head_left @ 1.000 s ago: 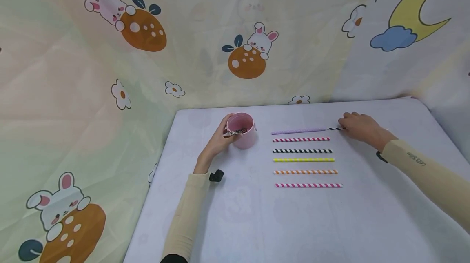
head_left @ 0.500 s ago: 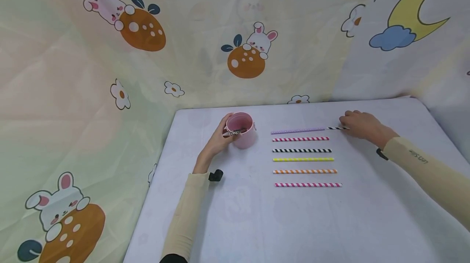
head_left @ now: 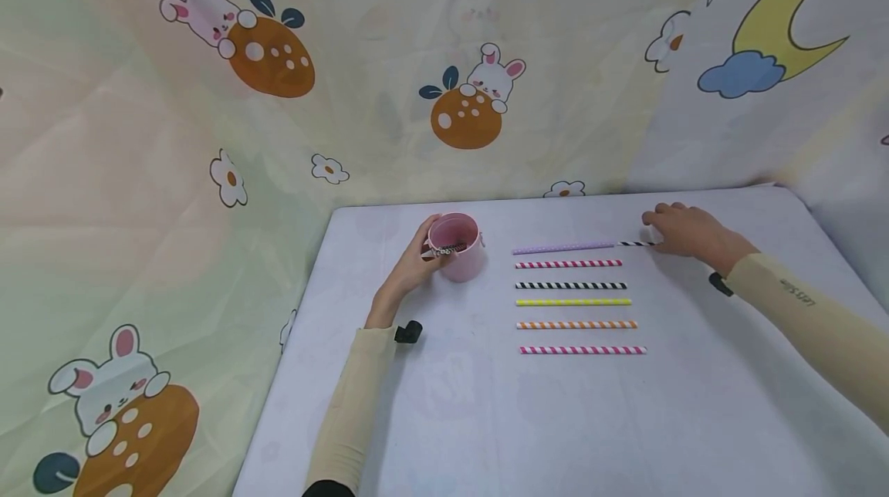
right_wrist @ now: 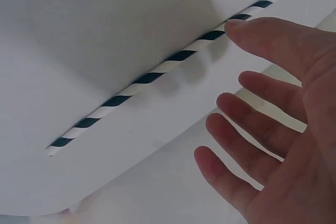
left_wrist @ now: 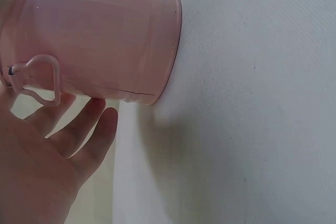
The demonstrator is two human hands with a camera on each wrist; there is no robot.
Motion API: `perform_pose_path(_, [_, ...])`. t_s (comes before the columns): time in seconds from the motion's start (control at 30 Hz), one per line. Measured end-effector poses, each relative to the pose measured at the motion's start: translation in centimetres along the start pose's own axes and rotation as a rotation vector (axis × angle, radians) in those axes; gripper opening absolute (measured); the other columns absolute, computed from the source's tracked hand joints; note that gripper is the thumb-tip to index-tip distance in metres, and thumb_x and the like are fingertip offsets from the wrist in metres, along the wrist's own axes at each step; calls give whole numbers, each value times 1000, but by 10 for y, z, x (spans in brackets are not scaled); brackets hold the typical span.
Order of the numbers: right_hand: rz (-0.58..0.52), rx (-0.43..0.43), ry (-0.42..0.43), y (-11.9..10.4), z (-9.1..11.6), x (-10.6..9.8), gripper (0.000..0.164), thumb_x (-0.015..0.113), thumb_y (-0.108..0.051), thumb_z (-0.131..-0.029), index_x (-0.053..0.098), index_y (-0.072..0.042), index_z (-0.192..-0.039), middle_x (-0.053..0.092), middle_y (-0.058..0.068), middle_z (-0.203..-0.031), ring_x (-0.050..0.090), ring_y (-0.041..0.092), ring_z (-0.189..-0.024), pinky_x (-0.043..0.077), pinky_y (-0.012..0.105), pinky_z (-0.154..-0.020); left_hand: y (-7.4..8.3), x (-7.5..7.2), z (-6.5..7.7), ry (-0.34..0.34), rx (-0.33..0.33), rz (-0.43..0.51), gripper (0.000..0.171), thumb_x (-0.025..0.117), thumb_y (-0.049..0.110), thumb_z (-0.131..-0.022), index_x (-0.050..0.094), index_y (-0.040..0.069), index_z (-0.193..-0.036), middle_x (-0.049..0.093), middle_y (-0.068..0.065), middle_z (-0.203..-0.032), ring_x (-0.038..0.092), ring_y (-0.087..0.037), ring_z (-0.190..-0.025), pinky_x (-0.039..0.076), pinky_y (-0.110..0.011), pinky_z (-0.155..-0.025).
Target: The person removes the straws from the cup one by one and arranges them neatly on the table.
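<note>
On the left of the table stands a small pink bucket (head_left: 463, 258) with a little side handle (left_wrist: 44, 80). My left hand (head_left: 414, 262) grips it near the rim from the left; the thumb is mostly hidden. A black-and-white patterned item (head_left: 451, 248) shows at the bucket's mouth. At the back right my right hand (head_left: 691, 234) hovers with spread fingers over a black-and-white striped paper straw (right_wrist: 149, 77). In the right wrist view the thumb (right_wrist: 262, 32) overlaps the straw near one end; whether it touches I cannot tell. That straw lies end to end with a lilac dotted straw (head_left: 564, 248).
Below the lilac straw lie more paper straws in parallel: red striped (head_left: 568, 264), black striped (head_left: 571, 285), yellow (head_left: 572, 302), orange striped (head_left: 576, 325) and pink striped (head_left: 583, 350). A printed cloth (head_left: 375, 96) hangs behind the white table (head_left: 556, 427).
My right hand has lifted slightly off the black-and-white straw and shifted a little right, its fingers spreading. The left hand and the bucket have stayed in place.
</note>
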State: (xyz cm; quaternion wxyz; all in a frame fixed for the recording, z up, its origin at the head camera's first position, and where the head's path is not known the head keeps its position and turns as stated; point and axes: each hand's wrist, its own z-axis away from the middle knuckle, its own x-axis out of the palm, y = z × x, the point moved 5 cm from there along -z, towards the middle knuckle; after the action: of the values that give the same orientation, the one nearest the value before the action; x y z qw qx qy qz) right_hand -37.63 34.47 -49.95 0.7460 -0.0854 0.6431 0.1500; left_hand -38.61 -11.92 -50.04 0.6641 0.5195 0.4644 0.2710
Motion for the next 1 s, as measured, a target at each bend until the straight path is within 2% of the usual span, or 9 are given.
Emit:
perform_pose_path(0.23, [-48, 55, -12, -3, -1, -9, 59, 82, -18, -81, 57, 4, -130, 61, 28, -118, 57, 45, -107, 47, 64, -94, 0, 0, 0, -1, -5, -1, 90, 75, 21, -91, 19, 18, -161, 32, -12, -162, 36, -44, -145, 38, -56, -114])
perform_pose_path(0.4, [-63, 75, -5, -7, -3, -15, 67, 85, -22, -80, 55, 4, -133, 59, 29, -122, 55, 47, -110, 45, 66, -98, -1, 0, -1, 1, -2, 0, 90, 76, 21, -91, 19, 18, -161, 33, -12, -162, 37, -44, -144, 39, -56, -114])
perform_pose_path(0.73, [-40, 45, 62, -26, -8, -34, 75, 83, -28, -82, 49, 6, -139, 52, 32, -135, 48, 50, -123, 40, 66, -104, -1, 0, -2, 4, -2, -9, 90, 76, 22, -91, 20, 19, -161, 34, -11, -161, 39, -43, -143, 40, -56, -113])
perform_pose_path(1.0, [-45, 4, 104, -50, -10, -58, 76, 82, -30, -83, 46, 4, -141, 52, 29, -135, 51, 47, -119, 44, 63, -101, -1, 1, -1, 5, 4, -8, 86, 75, 21, -91, 23, 26, -159, 34, -9, -161, 37, -42, -145, 39, -57, -114])
